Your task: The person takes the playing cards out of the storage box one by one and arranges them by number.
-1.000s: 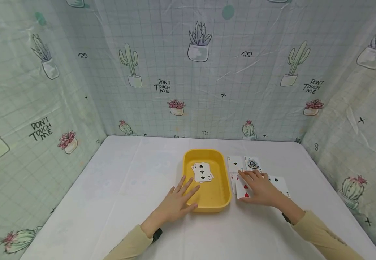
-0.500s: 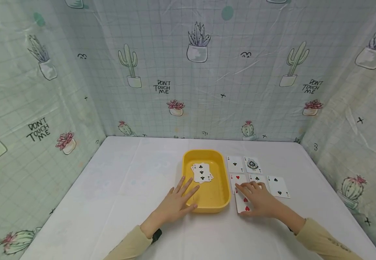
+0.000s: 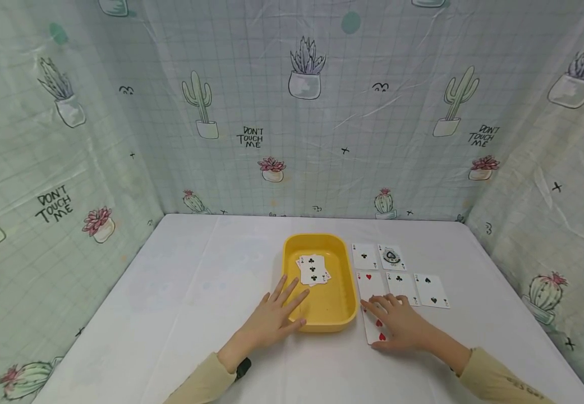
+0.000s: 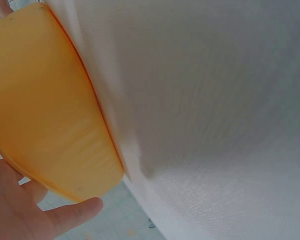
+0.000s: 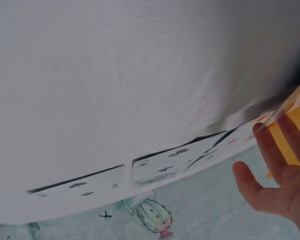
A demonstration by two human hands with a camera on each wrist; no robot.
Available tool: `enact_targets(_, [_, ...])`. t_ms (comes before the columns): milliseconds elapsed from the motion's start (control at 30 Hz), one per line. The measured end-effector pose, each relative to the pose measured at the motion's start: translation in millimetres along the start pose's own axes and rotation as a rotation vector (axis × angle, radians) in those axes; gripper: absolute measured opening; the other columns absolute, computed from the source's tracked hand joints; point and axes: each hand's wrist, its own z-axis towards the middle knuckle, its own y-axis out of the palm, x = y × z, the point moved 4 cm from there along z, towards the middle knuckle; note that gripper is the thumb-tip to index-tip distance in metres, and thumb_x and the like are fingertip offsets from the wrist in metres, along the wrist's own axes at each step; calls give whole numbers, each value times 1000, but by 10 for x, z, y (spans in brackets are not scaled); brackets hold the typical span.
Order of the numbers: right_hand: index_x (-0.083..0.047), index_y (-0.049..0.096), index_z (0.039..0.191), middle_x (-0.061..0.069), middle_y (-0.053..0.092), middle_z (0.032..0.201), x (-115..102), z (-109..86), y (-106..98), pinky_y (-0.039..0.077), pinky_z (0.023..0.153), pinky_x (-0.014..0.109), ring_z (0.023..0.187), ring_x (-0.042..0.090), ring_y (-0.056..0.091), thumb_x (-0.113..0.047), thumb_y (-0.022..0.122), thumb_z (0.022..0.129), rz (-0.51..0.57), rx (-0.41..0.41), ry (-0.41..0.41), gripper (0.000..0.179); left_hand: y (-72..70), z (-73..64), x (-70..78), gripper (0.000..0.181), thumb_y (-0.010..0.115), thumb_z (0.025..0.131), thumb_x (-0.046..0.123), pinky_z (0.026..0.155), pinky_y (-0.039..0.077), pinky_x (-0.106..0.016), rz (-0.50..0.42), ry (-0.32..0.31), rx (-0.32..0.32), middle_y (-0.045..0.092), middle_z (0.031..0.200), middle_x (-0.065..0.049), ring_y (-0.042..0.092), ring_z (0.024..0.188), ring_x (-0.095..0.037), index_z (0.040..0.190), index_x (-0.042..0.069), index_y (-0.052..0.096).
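My left hand (image 3: 270, 320) lies with spread, straight fingers over the near left edge of a yellow tray (image 3: 353, 303); in the left wrist view its thumb touches the tray's outside. A small stack of playing cards, a three of clubs on top (image 3: 313, 270), rests in the tray. Right of the tray, my right hand (image 3: 407, 325) holds a heart playing card (image 3: 376, 330) between thumb and fingers, partly hiding it. Just beyond lies a two of hearts (image 3: 369, 282), its lower part overlapped by the hand or held card.
Beside the two of hearts lie a two of clubs (image 3: 399, 283) and a two of spades (image 3: 431, 290). Farther back are an ace of clubs (image 3: 364, 257) and an ace of spades (image 3: 391, 257). A printed cloth (image 3: 317, 129) walls the white table (image 3: 211, 269).
My right hand has drawn the heart card towards me, below the two of hearts, uncovering the row of twos. The left hand has stayed at the tray.
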Motion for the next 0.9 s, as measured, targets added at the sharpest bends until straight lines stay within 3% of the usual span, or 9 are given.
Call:
enact_targets(267, [-28, 32, 137, 2, 43, 131, 7, -52, 9, 30, 93, 56, 117, 26, 38, -67, 58, 68, 14, -10, -14, 83, -4, -4, 13, 60, 38, 90, 51, 95, 30, -62, -6, -6, 0, 7, 152, -1, -1, 140, -29, 142, 37, 12])
enact_targets(433, [-32, 31, 137, 1, 42, 132, 24, -58, 41, 27, 94, 62, 119, 28, 37, -67, 57, 69, 25, -18, -4, 81, 4, -7, 6, 60, 37, 90, 51, 95, 29, -62, -12, -7, -1, 6, 152, 0, -2, 140, -28, 142, 37, 11])
enact_targets(700, [-34, 31, 137, 2, 40, 135, 20, -63, 42, 25, 94, 65, 121, 31, 37, -66, 58, 69, 46, -25, 1, 80, 4, -1, 2, 59, 38, 90, 51, 94, 31, -63, -7, 5, 10, 8, 152, -2, 2, 139, -31, 142, 29, 20])
enact_targets(900, [-34, 32, 137, 1, 41, 135, 8, -81, 43, 26, 94, 64, 121, 29, 37, -67, 57, 69, 52, -20, 6, 80, -9, -11, 21, 59, 37, 91, 51, 94, 31, -62, 6, 5, 6, 8, 152, -2, 3, 139, -32, 143, 34, 15])
